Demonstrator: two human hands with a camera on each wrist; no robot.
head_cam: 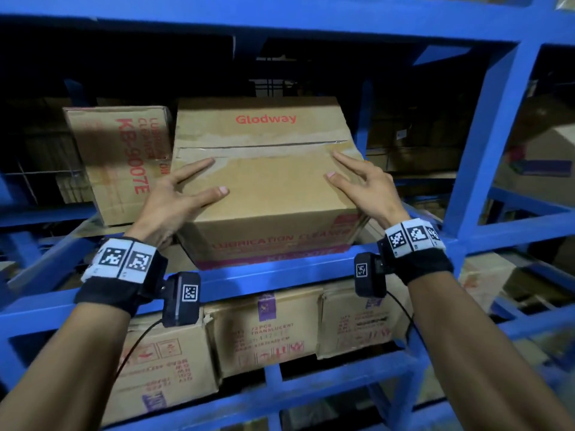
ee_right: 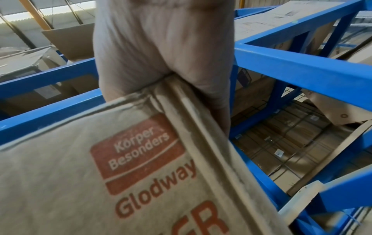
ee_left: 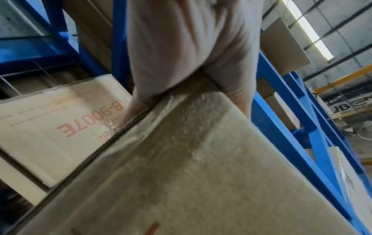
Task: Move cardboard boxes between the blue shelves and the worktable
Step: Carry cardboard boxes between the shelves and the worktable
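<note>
I count 2 brown cardboard boxes on the blue steel shelf (head_cam: 280, 272) in front of me: the big taped Glodway box (head_cam: 264, 181) and the tilted KB-9007E box (head_cam: 118, 157) left of it. On the level below stand 3 more printed cardboard boxes (head_cam: 264, 331). I have 2 bare hands up, my left hand (head_cam: 174, 200) and right hand (head_cam: 364, 188), with 2 black wrist straps (head_cam: 124, 275).
</note>
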